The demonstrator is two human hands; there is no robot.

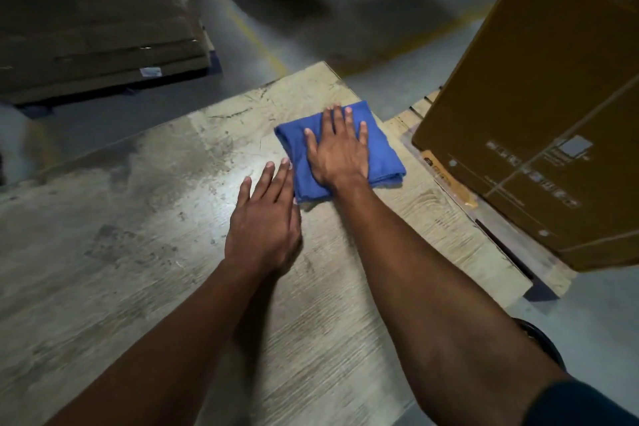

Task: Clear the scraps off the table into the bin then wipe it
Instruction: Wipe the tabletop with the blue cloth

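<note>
Head view: right hand (340, 149), fingers spread flat, presses the soft folded cloth (382, 162); left hand (264, 221) rests flat on the table (121, 252); the cloth likely bunches unless pressed mid-fold.

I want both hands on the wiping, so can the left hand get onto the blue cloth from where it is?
Probably yes. The left hand lies flat on the table, its fingertips at the blue cloth's near edge; nothing lies between. The right hand leaves that side uncovered.

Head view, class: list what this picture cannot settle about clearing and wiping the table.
- Bin: none identifiable in the head view; a dark round object is mostly hidden behind the right forearm.
- Table under the blue cloth: covered by cloth and right hand.
- Print on the cardboard box: too blurred to read.
</note>
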